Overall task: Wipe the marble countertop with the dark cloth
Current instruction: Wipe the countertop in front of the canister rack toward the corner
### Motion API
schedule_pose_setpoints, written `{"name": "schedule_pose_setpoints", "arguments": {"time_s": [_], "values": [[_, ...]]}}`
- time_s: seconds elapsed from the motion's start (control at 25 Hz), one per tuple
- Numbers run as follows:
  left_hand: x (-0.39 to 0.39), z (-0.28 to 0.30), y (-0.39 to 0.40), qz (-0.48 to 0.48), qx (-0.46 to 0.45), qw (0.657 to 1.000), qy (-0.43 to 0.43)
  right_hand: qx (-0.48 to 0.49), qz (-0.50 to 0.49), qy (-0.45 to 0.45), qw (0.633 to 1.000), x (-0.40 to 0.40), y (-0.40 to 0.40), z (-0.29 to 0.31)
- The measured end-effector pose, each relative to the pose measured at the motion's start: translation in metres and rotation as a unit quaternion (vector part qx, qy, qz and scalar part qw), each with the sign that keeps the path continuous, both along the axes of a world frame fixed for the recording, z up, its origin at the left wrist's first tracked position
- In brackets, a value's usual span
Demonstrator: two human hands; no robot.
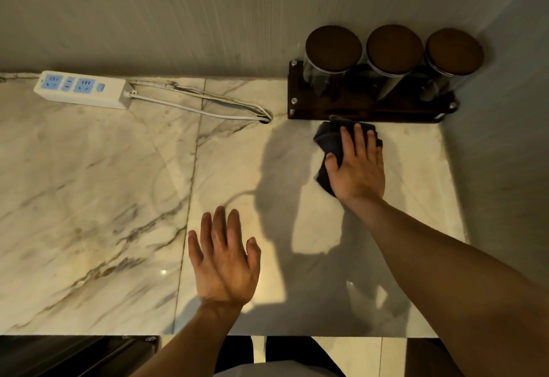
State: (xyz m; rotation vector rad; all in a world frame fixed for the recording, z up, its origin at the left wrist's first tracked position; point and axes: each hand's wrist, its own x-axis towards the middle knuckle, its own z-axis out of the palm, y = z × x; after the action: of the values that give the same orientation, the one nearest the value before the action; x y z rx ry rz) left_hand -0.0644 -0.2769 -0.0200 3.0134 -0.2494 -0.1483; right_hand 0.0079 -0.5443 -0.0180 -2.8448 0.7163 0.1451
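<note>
The marble countertop [98, 186] is cream with grey-brown veins and a seam down its middle. A dark cloth [328, 143] lies bunched on it at the back right, just in front of a jar rack. My right hand [358, 165] presses flat on the cloth, fingers spread toward the rack; most of the cloth is hidden under the palm. My left hand [224, 257] rests near the front centre of the counter, fingers apart, holding nothing.
A dark wooden rack [368, 110] with three lidded glass jars [332, 55] stands in the back right corner against the walls. A white power strip [81, 88] and its cables [205, 106] lie at the back left. The counter's front edge runs along the bottom.
</note>
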Motion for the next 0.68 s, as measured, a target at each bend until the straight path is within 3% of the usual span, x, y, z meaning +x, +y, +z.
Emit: {"name": "schedule_pose_setpoints", "arguments": {"time_s": [0.36, 0.68], "values": [[-0.001, -0.002, 0.001, -0.001, 0.003, 1.0, 0.014, 0.029, -0.162, -0.025, 0.986, -0.014, 0.016, -0.001], [-0.002, -0.001, 0.001, -0.002, 0.0, 1.0, 0.018, 0.017, -0.201, -0.013, 0.979, -0.061, 0.034, -0.001]]}}
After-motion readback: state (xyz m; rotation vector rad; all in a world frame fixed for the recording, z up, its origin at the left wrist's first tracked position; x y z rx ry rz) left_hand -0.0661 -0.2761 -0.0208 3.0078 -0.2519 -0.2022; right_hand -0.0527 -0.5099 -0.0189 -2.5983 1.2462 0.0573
